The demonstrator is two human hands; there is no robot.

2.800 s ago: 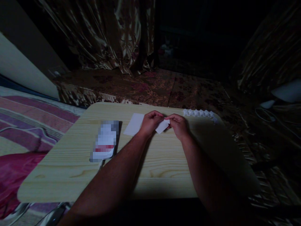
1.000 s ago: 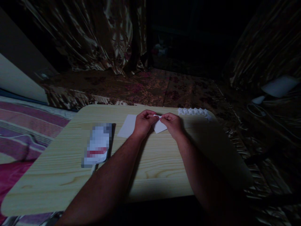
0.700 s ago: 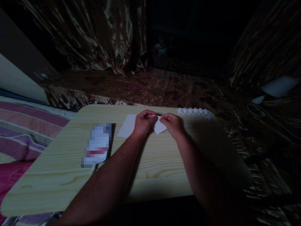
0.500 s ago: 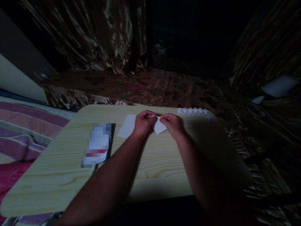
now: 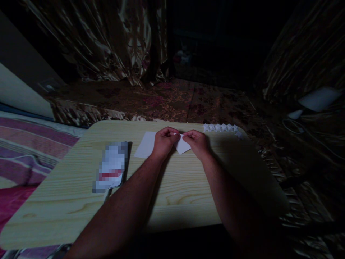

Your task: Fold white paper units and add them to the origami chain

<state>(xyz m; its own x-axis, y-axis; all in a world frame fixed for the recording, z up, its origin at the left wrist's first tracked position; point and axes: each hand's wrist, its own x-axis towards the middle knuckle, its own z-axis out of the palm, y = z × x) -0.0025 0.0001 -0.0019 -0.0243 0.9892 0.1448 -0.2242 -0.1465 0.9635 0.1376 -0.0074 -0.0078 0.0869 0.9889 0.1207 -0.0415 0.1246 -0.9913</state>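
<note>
Between left hand (image 5: 164, 142), right hand (image 5: 198, 143): paper (image 5: 182, 146) unmoved.

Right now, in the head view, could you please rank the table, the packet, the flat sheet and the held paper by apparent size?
1. table
2. packet, though nearer the camera
3. flat sheet, partly behind the left hand
4. held paper

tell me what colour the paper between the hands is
Plain white paper, best in the head view.
</note>
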